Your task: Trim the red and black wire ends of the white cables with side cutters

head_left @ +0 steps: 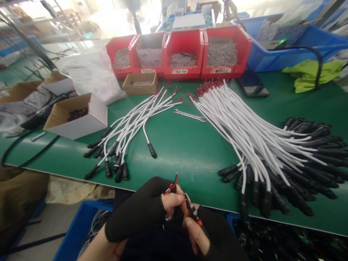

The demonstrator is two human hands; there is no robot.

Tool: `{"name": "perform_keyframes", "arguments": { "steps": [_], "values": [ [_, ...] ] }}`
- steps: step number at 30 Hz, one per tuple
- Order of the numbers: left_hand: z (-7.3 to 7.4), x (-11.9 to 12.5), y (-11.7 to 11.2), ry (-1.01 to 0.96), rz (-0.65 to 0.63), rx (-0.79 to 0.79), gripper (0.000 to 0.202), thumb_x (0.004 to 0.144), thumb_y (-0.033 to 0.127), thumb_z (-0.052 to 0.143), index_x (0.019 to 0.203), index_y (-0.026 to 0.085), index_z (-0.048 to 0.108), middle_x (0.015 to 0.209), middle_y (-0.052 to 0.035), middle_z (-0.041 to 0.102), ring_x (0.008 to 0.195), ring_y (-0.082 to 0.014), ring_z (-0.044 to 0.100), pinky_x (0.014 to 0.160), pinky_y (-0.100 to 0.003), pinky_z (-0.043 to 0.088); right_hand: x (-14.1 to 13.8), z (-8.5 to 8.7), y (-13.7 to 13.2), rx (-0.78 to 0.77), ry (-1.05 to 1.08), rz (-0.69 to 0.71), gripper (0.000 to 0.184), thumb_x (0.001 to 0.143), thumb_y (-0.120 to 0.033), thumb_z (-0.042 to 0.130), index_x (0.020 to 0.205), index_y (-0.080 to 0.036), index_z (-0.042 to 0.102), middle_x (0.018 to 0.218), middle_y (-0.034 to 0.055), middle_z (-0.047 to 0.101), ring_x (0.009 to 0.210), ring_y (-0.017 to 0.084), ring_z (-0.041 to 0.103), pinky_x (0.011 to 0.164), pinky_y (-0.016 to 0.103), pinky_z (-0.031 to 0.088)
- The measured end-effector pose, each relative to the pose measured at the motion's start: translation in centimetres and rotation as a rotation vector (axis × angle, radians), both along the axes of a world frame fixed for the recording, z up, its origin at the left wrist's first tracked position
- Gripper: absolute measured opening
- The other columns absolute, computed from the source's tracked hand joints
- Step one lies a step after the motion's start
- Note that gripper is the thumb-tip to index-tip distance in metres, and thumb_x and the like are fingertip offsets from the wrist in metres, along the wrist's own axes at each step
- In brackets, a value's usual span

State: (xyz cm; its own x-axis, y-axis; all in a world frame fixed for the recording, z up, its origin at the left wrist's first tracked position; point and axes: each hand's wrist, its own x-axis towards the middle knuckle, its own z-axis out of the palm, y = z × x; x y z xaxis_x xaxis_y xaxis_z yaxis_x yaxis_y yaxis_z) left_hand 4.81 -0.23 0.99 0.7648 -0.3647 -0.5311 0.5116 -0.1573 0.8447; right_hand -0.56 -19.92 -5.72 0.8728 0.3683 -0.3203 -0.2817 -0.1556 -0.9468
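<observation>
My left hand (146, 210), in a black fingerless glove, pinches the end of a cable whose red and black wire tips (173, 183) stick up above my fingers. My right hand (202, 233), also gloved, grips a small tool with a red-and-black head (192, 211) against the cable end. Both hands are just below the near edge of the green table (185, 145). A small pile of white cables with black connectors (127, 128) lies left of centre. A large pile of the same cables (261, 145) lies to the right.
A metal wrench (189, 115) lies between the piles. Red bins (182, 54) of small metal parts line the back, with a small brown box (140, 83) in front. An open cardboard box (74, 115) stands at left. Blue crates (78, 232) sit under the table.
</observation>
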Motion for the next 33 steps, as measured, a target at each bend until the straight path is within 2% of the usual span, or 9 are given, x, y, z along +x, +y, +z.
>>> {"name": "perform_keyframes", "arguments": {
  "steps": [4,8,12,16,20,23,27,31,33],
  "values": [
    [0.0,-0.1,0.1,0.005,0.039,-0.021,0.032,0.084,0.042,0.062,0.073,0.013,0.069,0.068,-0.0041,0.065,0.067,-0.0188,0.059,0.065,-0.028,0.044,0.4,0.5,-0.1,0.073,0.086,-0.005,0.031,0.103,-0.05,0.056,0.089,-0.026,0.069,0.05,-0.0023,0.06,0.043,0.016,0.057,0.051,0.027,0.048],
    [-0.2,-0.4,0.5,-0.014,0.023,-0.016,0.035,0.088,0.045,0.062,0.077,0.013,0.069,0.065,-0.0015,0.059,0.063,-0.0162,0.053,0.062,-0.027,0.04,1.0,1.8,0.1,0.135,0.067,-0.097,0.027,0.103,-0.049,0.058,0.102,-0.024,0.069,0.061,-0.0012,0.066,0.055,0.019,0.066,0.059,0.029,0.054],
    [-0.3,-0.9,0.9,-0.051,-0.009,-0.05,0.033,0.091,0.042,0.066,0.074,0.013,0.065,0.065,0.0013,0.057,0.064,-0.0134,0.05,0.062,-0.024,0.038,1.0,3.5,1.2,0.124,-0.093,-0.243,0.014,0.094,-0.028,0.072,0.108,-0.026,0.073,0.072,-0.0024,0.069,0.067,0.016,0.067,0.07,0.025,0.058],
    [0.1,-1.5,1.1,-0.083,-0.016,-0.141,0.03,0.091,0.036,0.067,0.071,0.014,0.065,0.063,0.0043,0.05,0.062,-0.0106,0.042,0.062,-0.023,0.033,0.6,4.5,2.7,0.051,-0.224,-0.315,0.027,0.089,-0.01,0.073,0.105,-0.031,0.076,0.093,-0.0029,0.075,0.082,0.014,0.071,0.077,0.02,0.057],
    [0.3,-2.5,1.8,-0.076,-0.056,-0.267,0.035,0.093,0.044,0.063,0.076,0.014,0.069,0.074,-0.0008,0.061,0.073,-0.0153,0.053,0.073,-0.026,0.039,1.1,4.9,3.2,0.089,-0.331,-0.2,0.017,0.09,-0.01,0.07,0.094,-0.026,0.074,0.075,-0.0022,0.066,0.069,0.015,0.065,0.062,0.023,0.052],
    [0.0,-3.6,2.6,-0.073,-0.047,-0.225,0.041,0.092,0.05,0.062,0.071,0.015,0.065,0.065,0.0018,0.05,0.063,-0.0129,0.043,0.064,-0.026,0.033,1.9,5.2,3.2,-0.001,-0.316,-0.079,0.008,0.091,-0.018,0.072,0.084,-0.021,0.073,0.071,0.0021,0.066,0.065,0.018,0.064,0.063,0.029,0.053],
    [-0.5,-4.9,3.5,-0.08,0.024,-0.14,0.052,0.096,0.059,0.053,0.063,0.018,0.052,0.056,0.0036,0.039,0.055,-0.0121,0.035,0.058,-0.028,0.029,2.2,5.5,3.8,-0.042,-0.253,0.024,0.028,0.097,-0.033,0.068,0.071,-0.022,0.07,0.063,0.0029,0.068,0.058,0.019,0.064,0.063,0.029,0.055],
    [-0.7,-5.8,4.5,-0.122,0.085,-0.217,0.054,0.097,0.065,0.047,0.07,0.018,0.054,0.053,0.0052,0.036,0.05,-0.0114,0.031,0.054,-0.027,0.026,2.1,5.9,5.0,-0.066,-0.197,0.066,0.029,0.096,-0.041,0.07,0.074,-0.022,0.072,0.067,0.0036,0.071,0.063,0.02,0.068,0.067,0.029,0.058],
    [-0.6,-6.3,5.0,-0.127,0.125,-0.249,0.054,0.096,0.066,0.048,0.07,0.018,0.052,0.054,0.0054,0.036,0.05,-0.0108,0.03,0.053,-0.027,0.025,2.0,6.2,5.7,-0.072,-0.144,0.098,0.025,0.097,-0.041,0.068,0.084,-0.021,0.074,0.072,0.005,0.074,0.066,0.021,0.072,0.071,0.029,0.06]
  ]
}}
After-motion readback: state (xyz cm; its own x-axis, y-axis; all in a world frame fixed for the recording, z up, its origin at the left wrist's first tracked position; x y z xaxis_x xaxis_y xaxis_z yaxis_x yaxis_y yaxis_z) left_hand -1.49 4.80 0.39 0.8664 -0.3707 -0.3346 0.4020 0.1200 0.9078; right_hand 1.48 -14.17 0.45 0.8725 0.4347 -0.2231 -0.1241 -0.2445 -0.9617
